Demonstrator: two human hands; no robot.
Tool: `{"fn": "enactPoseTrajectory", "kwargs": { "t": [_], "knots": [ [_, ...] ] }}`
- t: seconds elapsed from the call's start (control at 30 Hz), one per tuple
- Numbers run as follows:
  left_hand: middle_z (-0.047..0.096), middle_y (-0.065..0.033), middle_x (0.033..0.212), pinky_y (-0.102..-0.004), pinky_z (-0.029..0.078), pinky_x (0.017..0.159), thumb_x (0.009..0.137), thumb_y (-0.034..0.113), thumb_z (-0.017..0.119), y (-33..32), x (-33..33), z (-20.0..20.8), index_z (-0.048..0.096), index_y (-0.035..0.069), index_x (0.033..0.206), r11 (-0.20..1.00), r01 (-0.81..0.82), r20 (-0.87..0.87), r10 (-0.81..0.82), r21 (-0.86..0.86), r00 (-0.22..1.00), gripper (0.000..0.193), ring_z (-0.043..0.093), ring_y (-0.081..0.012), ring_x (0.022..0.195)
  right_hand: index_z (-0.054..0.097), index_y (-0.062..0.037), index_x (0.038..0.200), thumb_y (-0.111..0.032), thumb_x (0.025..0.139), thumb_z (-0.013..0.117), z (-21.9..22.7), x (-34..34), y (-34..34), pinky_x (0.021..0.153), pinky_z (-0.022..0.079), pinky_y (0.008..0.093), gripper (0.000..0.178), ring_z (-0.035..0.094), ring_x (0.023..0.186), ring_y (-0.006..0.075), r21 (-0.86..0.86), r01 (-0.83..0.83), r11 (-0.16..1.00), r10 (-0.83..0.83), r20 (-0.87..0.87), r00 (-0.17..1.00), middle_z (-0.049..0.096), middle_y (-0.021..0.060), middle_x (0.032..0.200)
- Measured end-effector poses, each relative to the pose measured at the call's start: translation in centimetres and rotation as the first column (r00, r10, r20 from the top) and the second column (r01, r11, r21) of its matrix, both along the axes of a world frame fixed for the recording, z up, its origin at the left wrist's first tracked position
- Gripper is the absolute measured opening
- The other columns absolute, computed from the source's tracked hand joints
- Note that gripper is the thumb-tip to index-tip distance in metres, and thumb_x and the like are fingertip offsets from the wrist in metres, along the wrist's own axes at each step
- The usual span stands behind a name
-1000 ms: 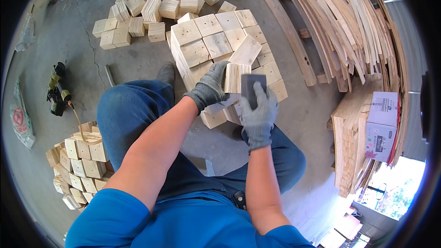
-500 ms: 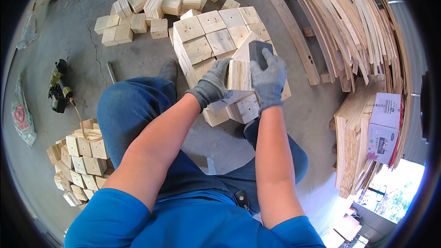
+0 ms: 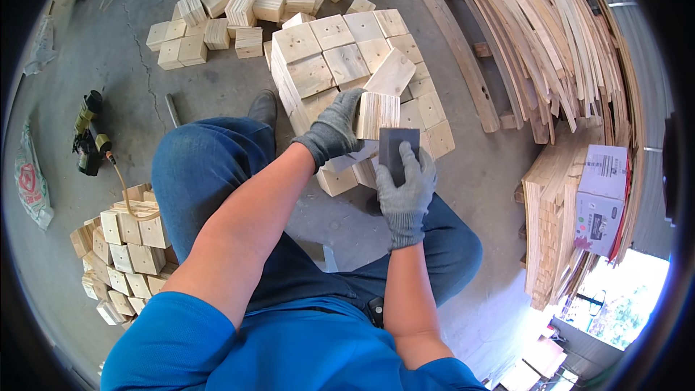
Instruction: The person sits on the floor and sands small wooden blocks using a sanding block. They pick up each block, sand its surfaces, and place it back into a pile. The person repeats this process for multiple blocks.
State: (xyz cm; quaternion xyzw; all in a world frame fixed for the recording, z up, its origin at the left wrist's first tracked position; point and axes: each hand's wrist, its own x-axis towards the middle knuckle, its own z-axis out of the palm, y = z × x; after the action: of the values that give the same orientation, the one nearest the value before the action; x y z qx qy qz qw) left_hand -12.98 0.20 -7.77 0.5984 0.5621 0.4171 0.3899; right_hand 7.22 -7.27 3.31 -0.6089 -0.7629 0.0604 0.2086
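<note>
My left hand (image 3: 334, 130), in a grey knit glove, grips the left side of a layered wooden block (image 3: 378, 116), steadying it above the stacked blocks (image 3: 347, 65). In my gloved right hand (image 3: 405, 195) is a dark grey rectangular sanding block (image 3: 392, 163), its upper end beside the wooden block's lower right edge. A pale wooden piece (image 3: 392, 72) sits at an angle on the stack, just beyond the held block. The fingers of my left hand are partly hidden behind the block.
Loose wooden blocks (image 3: 250, 7) lie on the floor at the far left, and another pile (image 3: 130, 246) sits by my left knee. A nail gun (image 3: 90, 134) with an orange hose lies left. Long wood strips (image 3: 536, 36) and a cardboard box (image 3: 602, 199) are on the right.
My right hand has drawn the sanding block down toward me, from the block's upper right side to its lower right edge. My left hand and the wooden block have hardly moved.
</note>
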Motion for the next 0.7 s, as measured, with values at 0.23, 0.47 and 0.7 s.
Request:
{"fn": "enactPoseTrajectory", "kwargs": {
  "t": [0.23, 0.47, 0.7],
  "knots": [
    [0.055, -0.0215, 0.145, -0.0424, 0.044, 0.121, 0.065, 0.022, 0.095, -0.2, 0.1, 0.0, 0.044, 0.01, 0.155, 1.0, -0.003, -0.027, 0.003, 0.004, 1.0, 0.104, 0.054, -0.0411, 0.139, 0.072, -0.0141, 0.14, -0.029, 0.082, 0.089, -0.1, -0.9, 4.0, 0.115, 0.044, 0.056, 0.063, 0.055, 0.136, 0.0449, 0.023, -0.01, 1.0, 0.01, 0.006, 1.0, 0.059, 0.0268, 0.144],
    [0.054, -0.0212, 0.145, -0.0417, 0.042, 0.123, 0.064, 0.025, 0.097, 0.0, 0.2, -1.2, 0.043, 0.009, 0.156, 0.998, -0.008, -0.006, 0.009, 0.064, 1.0, 0.108, 0.053, -0.0412, 0.139, 0.073, -0.0119, 0.139, -0.031, 0.084, 0.088, -0.6, -3.4, 14.8, 0.116, 0.047, 0.0484, 0.06, 0.06, 0.131, 0.0428, 0.005, 0.041, 0.999, -0.041, 0.05, 0.998, 0.062, 0.0268, 0.141],
    [0.055, -0.0227, 0.144, -0.042, 0.043, 0.121, 0.064, 0.023, 0.095, -0.2, 0.0, -0.2, 0.044, 0.008, 0.155, 1.0, -0.002, -0.02, 0.002, -0.006, 1.0, 0.106, 0.053, -0.0427, 0.139, 0.07, -0.0101, 0.142, -0.026, 0.085, 0.087, -0.1, -2.8, 8.8, 0.114, 0.046, 0.0525, 0.061, 0.057, 0.132, 0.0454, 0.019, -0.013, 1.0, 0.013, -0.002, 1.0, 0.061, 0.0276, 0.141]
  ]
}}
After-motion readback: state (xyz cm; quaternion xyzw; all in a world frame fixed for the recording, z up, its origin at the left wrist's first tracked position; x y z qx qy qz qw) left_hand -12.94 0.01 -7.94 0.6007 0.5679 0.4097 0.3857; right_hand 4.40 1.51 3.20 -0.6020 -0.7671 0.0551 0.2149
